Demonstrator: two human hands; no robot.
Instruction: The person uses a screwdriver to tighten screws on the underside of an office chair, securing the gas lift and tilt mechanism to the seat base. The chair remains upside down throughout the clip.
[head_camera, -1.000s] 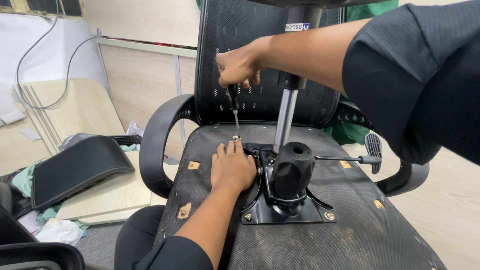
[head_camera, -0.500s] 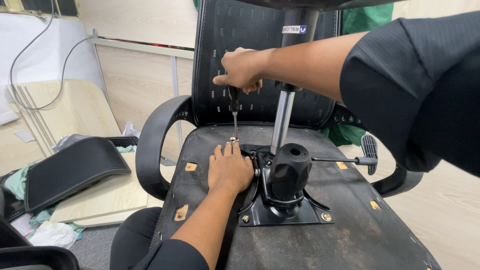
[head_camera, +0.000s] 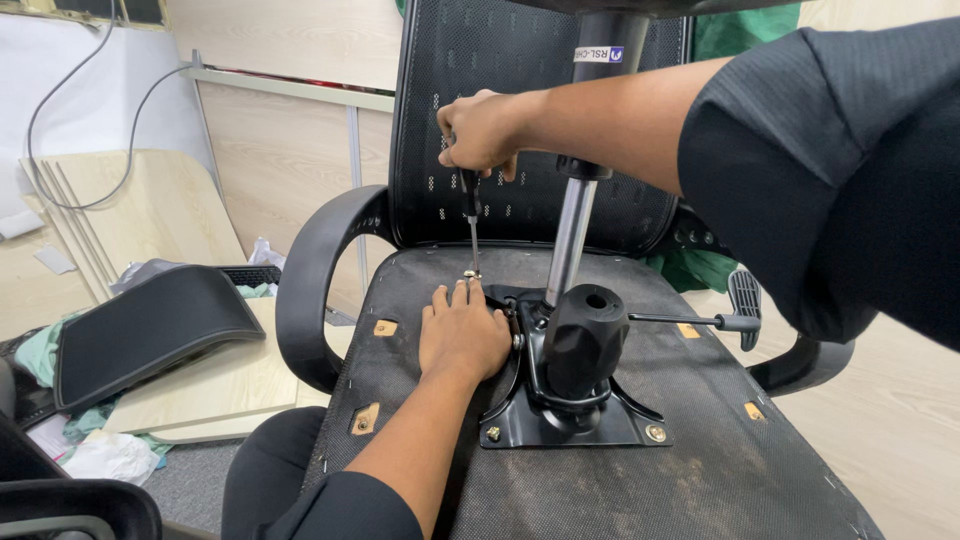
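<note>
Black mesh covers the underside of an upturned office chair seat (head_camera: 700, 470), where both hands work well apart. Right hand (head_camera: 480, 130) is clenched around the handle of a screwdriver (head_camera: 470, 215), held upright with its tip on a screw (head_camera: 470, 273) directly below. Left hand (head_camera: 462, 335) lies flat and open just beneath that screw, fingertips beside it, palm against the edge of the black mechanism plate (head_camera: 575, 420). Chrome gas lift cylinder (head_camera: 572, 240) rises just to the right of both hands.
</note>
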